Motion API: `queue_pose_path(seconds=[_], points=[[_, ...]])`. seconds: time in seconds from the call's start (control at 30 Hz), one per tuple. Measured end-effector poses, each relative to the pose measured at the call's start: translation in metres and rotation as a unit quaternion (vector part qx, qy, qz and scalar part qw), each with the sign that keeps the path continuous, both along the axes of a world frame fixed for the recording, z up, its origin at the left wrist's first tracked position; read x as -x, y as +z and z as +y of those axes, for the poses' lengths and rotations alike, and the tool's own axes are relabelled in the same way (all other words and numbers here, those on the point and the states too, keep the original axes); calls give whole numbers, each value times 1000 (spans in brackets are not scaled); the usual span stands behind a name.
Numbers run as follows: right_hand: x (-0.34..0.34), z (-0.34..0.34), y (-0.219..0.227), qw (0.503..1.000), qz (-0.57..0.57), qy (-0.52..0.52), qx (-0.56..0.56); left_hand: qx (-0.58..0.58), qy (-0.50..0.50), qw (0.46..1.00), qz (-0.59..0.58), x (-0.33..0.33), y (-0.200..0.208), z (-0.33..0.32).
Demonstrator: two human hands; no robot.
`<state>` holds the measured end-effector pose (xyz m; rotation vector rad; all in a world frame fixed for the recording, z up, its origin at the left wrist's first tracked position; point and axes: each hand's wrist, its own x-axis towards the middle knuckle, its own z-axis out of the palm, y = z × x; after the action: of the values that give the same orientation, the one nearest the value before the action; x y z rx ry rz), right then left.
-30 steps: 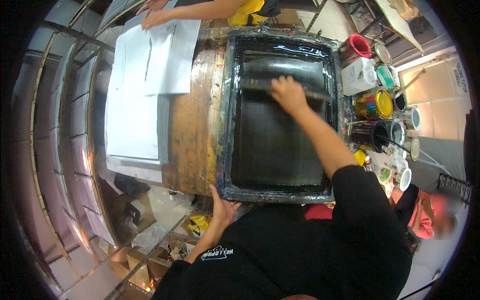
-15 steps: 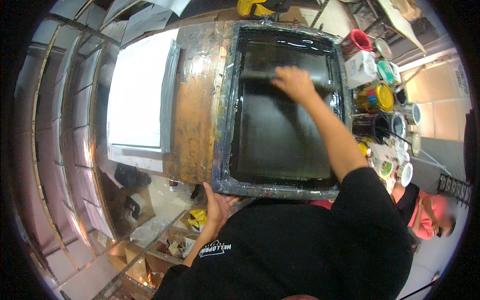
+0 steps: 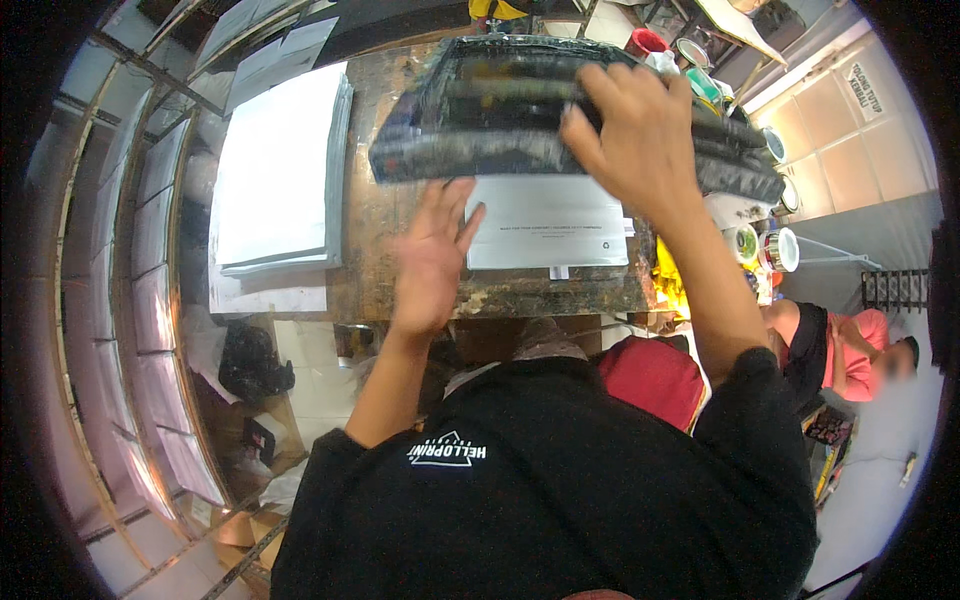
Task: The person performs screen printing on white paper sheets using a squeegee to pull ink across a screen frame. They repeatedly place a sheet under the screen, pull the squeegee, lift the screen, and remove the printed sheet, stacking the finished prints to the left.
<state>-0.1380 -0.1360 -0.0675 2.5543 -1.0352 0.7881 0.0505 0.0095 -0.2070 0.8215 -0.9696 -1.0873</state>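
Note:
A black screen-printing frame (image 3: 480, 150) is tilted up over the wooden table, its near edge raised; motion blurs it. My right hand (image 3: 640, 130) is over the frame, fingers bent and thumb below, closed around a dark bar that looks like a squeegee (image 3: 520, 90); blur hides most of it. Just below the frame's near edge, my left hand (image 3: 432, 250) is raised with fingers apart, holding nothing. Whether its fingertips touch the frame I cannot tell. Under the frame, a white sheet (image 3: 545, 235) with small dark print lies on the table, its far part hidden.
A thick stack of white sheets (image 3: 280, 170) lies on the table's left side. Drying racks (image 3: 165, 300) line the left. Paint cans (image 3: 780, 250) stand along the right, with a red tub (image 3: 647, 42) farther back. A person in a pink top (image 3: 855, 350) sits at right.
The frame has swung up from lying flat, uncovering the printed white sheet. My left hand has risen from the frame's near left corner. My right hand has moved farther away and to the right.

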Motion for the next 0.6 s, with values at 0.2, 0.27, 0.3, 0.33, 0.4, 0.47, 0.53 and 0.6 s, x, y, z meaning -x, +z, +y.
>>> queue_pose_path(seconds=[0.2,0.27,0.3,0.33,0.4,0.47,0.53,0.6], points=[[-12,-39,39,999,-11,29,14,-173,70,664,-724,46,-158,27],[-23,-40,68,998,-37,27,-31,-171,36,658,-732,49,-173,35],[-21,-51,72,997,-55,32,-45,-172,14,667,-725,51,-174,33],[-23,-63,73,994,-76,44,-63,-181,-5,672,-718,52,-173,30],[-31,-80,85,990,-93,54,-94,-217,-21,678,-702,56,-160,17],[-34,-89,104,992,-70,73,-72,-182,35,686,-703,58,-135,0],[-28,-105,116,995,-15,91,40,-115,66,785,-605,56,-103,-36],[-29,-127,115,990,14,95,103,21,188,811,-553,50,-60,-77]])
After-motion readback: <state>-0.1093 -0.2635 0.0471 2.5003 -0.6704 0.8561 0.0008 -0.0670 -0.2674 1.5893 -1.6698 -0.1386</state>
